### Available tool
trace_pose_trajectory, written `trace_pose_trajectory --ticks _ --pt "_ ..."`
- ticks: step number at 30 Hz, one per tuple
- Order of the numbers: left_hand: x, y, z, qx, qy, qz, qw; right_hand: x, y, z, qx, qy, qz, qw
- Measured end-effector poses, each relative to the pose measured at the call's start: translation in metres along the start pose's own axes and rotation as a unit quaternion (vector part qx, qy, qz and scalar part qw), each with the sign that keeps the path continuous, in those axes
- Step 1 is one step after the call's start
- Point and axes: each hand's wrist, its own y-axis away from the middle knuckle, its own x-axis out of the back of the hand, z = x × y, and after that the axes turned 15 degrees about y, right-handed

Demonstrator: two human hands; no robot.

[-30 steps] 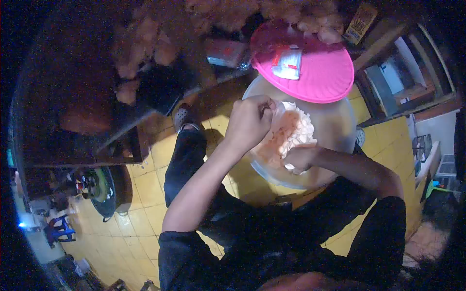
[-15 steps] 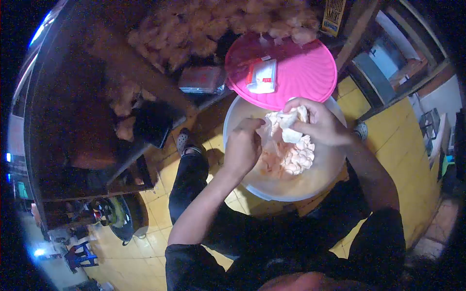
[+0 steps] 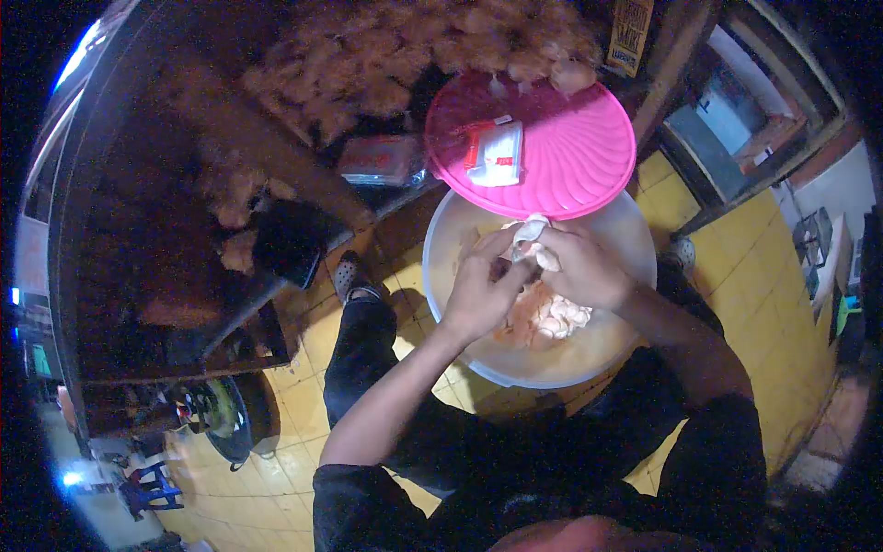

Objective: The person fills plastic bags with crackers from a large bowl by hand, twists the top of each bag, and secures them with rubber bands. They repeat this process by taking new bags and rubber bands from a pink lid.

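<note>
A large whitish tub (image 3: 621, 336) stands between my legs, with pale lumpy pieces (image 3: 563, 317) and an orange-brown patch inside. Over the tub, my left hand (image 3: 483, 290) has its fingers closed beside the other hand, at a pale, soft piece (image 3: 531, 230). My right hand (image 3: 584, 267) is closed on this piece from the right. Where my fingers meet, small details are hidden. Across the tub's far rim lies a pink ribbed lid (image 3: 579, 152), carrying a clear packet with red print (image 3: 498, 155).
Many brownish pieces (image 3: 414, 51) cover the dark table beyond the lid. Clear packs (image 3: 379, 158) lie at its edge, near a black object (image 3: 287, 241). A wok-like pan (image 3: 225, 419) is at the lower left, a wooden frame (image 3: 681, 74) at the right.
My left hand has moved right and my right hand slightly down and left, so they now meet over the tub. The pale piece has shifted left with my right hand.
</note>
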Motion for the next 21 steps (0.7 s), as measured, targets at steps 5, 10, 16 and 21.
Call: trace_pose_trajectory --ticks 5,10,16,21 --pt "0.009 -0.001 0.011 0.204 0.207 0.069 0.954 0.01 -0.003 -0.012 0.03 0.01 -0.039 0.999" --pt "0.008 -0.002 0.004 0.173 0.201 0.112 0.958 0.004 -0.002 0.005 -0.042 -0.186 -0.131 0.973" --pt "0.005 -0.002 0.006 0.177 0.171 0.121 0.962 -0.015 0.0 0.008 -0.042 -0.147 0.005 0.988" --pt "0.009 -0.001 0.01 0.19 0.116 0.078 0.972 -0.011 0.001 -0.002 -0.088 -0.079 -0.055 0.991"
